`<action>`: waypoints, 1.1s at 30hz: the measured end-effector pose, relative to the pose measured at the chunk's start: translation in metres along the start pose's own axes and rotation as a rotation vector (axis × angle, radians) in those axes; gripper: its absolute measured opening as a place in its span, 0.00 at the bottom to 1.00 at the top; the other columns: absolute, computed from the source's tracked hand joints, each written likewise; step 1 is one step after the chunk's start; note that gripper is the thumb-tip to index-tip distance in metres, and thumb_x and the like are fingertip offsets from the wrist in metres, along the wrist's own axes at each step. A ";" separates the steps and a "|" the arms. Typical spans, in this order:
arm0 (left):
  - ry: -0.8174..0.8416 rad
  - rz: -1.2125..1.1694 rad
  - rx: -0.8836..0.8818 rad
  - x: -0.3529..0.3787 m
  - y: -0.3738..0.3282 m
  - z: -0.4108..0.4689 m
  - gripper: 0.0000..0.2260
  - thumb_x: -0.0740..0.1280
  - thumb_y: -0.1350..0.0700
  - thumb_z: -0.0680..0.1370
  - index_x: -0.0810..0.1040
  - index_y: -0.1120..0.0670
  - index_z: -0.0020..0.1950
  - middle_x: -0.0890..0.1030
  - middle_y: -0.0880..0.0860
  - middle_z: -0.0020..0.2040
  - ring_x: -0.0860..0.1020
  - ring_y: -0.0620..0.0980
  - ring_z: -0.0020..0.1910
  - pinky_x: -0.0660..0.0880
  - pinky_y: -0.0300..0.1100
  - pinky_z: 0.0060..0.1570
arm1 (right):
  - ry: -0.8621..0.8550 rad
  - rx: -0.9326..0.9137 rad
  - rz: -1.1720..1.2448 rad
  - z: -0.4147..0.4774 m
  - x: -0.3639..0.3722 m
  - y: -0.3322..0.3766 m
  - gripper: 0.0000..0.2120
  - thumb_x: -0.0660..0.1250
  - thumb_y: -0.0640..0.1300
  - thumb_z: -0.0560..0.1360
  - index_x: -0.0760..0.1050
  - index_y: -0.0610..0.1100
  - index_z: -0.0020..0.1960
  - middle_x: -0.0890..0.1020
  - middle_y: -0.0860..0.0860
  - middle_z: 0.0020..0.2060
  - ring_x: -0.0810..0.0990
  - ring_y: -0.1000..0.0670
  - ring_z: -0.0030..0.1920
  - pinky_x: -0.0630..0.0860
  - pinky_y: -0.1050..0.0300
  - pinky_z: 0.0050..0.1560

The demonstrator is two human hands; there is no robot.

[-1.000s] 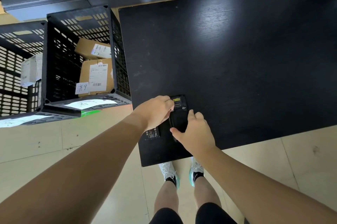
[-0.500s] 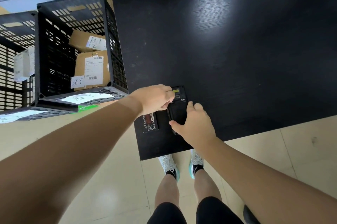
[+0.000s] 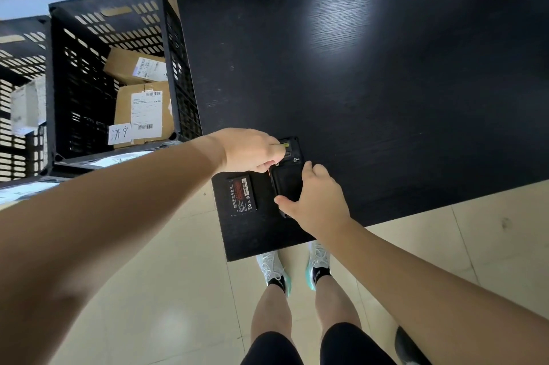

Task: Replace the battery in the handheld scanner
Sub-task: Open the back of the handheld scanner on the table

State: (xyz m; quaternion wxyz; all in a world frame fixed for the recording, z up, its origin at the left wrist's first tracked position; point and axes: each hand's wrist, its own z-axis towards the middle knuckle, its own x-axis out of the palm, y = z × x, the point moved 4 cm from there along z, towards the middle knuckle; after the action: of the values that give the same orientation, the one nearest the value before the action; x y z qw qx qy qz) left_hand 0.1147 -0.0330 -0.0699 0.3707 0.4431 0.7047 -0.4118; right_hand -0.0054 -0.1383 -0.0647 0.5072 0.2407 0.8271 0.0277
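View from above, looking down at a black table (image 3: 371, 82) with a wood-grain top. One black handheld scanner (image 3: 288, 174) lies face down near the table's front left corner, its back toward the camera. Two bare hands work on it. The left hand (image 3: 252, 150) is closed over the scanner's upper left edge, fingers curled and pinching there; what exactly sits between the fingertips cannot be made out. The right hand (image 3: 318, 198) cups the scanner's lower part from the right, thumb pressed on its left edge and fingers laid over the top. One loose battery (image 3: 243, 196), black with a red and white printed label, lies flat on the table just left of the scanner, not touching either hand. On the pale tiled floor (image 3: 166, 275) to the left of the table stand two black slatted plastic crates (image 3: 118, 73); the nearer one holds two brown cardboard parcels (image 3: 142, 109) bearing white shipping labels. Two light-coloured sneakers (image 3: 271, 269) show below the table edge
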 end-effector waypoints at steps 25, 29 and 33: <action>-0.693 -1.073 -1.241 0.030 -0.119 -0.016 0.40 0.74 0.45 0.71 0.58 0.54 0.76 0.67 0.52 0.68 0.65 0.51 0.69 0.65 0.45 0.68 | -0.106 -0.261 0.375 0.040 -0.037 -0.043 0.07 0.69 0.44 0.76 0.79 0.46 0.54 0.80 0.52 0.47 0.80 0.57 0.41 0.80 0.58 0.47; -0.683 -1.064 -1.351 0.037 -0.128 0.000 0.45 0.74 0.43 0.71 0.54 0.56 0.79 0.63 0.55 0.72 0.61 0.55 0.74 0.63 0.51 0.71 | 0.020 -0.466 0.235 0.060 -0.035 -0.038 0.05 0.67 0.43 0.77 0.80 0.46 0.52 0.78 0.53 0.46 0.77 0.57 0.40 0.73 0.64 0.42; -0.679 -1.040 -1.368 0.042 -0.129 0.005 0.44 0.73 0.43 0.72 0.54 0.55 0.79 0.64 0.53 0.71 0.61 0.54 0.72 0.63 0.50 0.71 | 0.061 -0.588 0.181 0.067 -0.034 -0.039 0.04 0.67 0.43 0.78 0.79 0.46 0.50 0.78 0.52 0.45 0.77 0.54 0.40 0.71 0.68 0.40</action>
State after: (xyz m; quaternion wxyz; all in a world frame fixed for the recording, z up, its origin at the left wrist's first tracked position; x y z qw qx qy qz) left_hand -0.0181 -0.0583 -0.0769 0.5069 -0.3894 0.7583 -0.1283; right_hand 0.0498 -0.2000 -0.0805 0.5253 0.1552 0.7738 0.3180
